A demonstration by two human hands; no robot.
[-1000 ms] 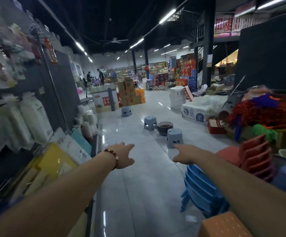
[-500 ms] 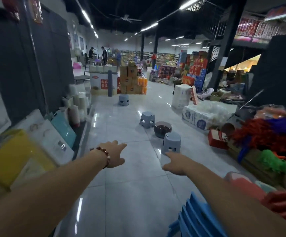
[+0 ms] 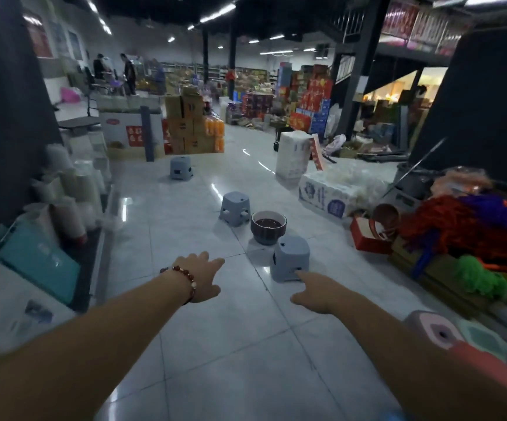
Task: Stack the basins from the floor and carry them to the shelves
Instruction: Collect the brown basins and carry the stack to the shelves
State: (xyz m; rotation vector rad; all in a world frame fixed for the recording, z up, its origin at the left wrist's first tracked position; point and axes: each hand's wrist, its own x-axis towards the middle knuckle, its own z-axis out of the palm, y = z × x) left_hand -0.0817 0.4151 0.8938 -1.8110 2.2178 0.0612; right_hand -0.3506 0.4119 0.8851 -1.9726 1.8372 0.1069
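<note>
The pale tiled floor (image 3: 185,344) runs down the middle of a dim shop, glossy with streaks of reflected ceiling light. Along the left a low shelf (image 3: 91,256) carries white wrapped rolls and a teal flat pack (image 3: 38,262). On the right lies a heap of red, purple and green mop heads (image 3: 473,226), and beyond it a big white bale of paper packs (image 3: 331,192) sits on the floor.

Three grey-blue plastic stools stand in a loose line up the aisle: the far one (image 3: 180,168) near stacked cartons (image 3: 185,126), the middle one (image 3: 235,208), and the nearest stool (image 3: 290,258). Between the middle and nearest stools, just beside both, sits the dark basin (image 3: 268,226): round, deep purple-brown, with a paler rim, resting upright on what looks like a second basin or foot under it. Something dark fills its inside; I cannot tell whether that is liquid or only its shadowed bottom.

Both bare arms reach forward over the tiles. The left hand (image 3: 205,279), a beaded bracelet (image 3: 187,276) at its wrist, is spread flat with loose fingers and carries nothing. The right hand (image 3: 316,291) is likewise empty, fingers stretched out, the tips close to the nearest stool's lower edge; whether they touch it I cannot tell. The basin is well ahead of both hands.
</note>
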